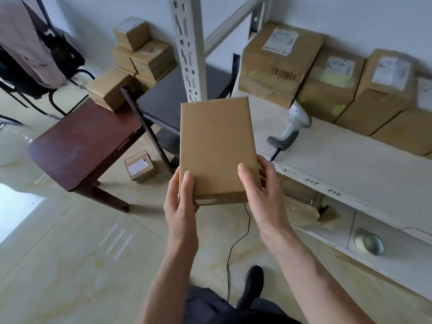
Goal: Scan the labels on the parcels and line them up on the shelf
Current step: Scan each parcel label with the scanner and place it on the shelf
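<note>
- Two hands grip one parcel (216, 148), plain face up, just left of shelf (350, 164)
- left hand (181, 202): thumb on top, fingers curled under
- right hand (261, 190): same grip, scanner (292, 125) lies on shelf beyond

Plain brown cardboard parcel (216, 146), flat and rectangular, held up off the floor with its blank face toward the camera — no label showing on this side. The left hand (180, 202) grips its lower left corner and the right hand (261, 190) its lower right, thumbs on the front. Just past the right hand the white scanner (292, 123) lies on its side on the white shelf (350, 164), cable hanging off the edge. Further right along the back of that shelf — a row of labelled boxes (327, 73) lined up touching each other. Left of the left hand, one small labelled parcel on the floor (139, 167), more stacked parcels (138, 59) beyond.
</note>
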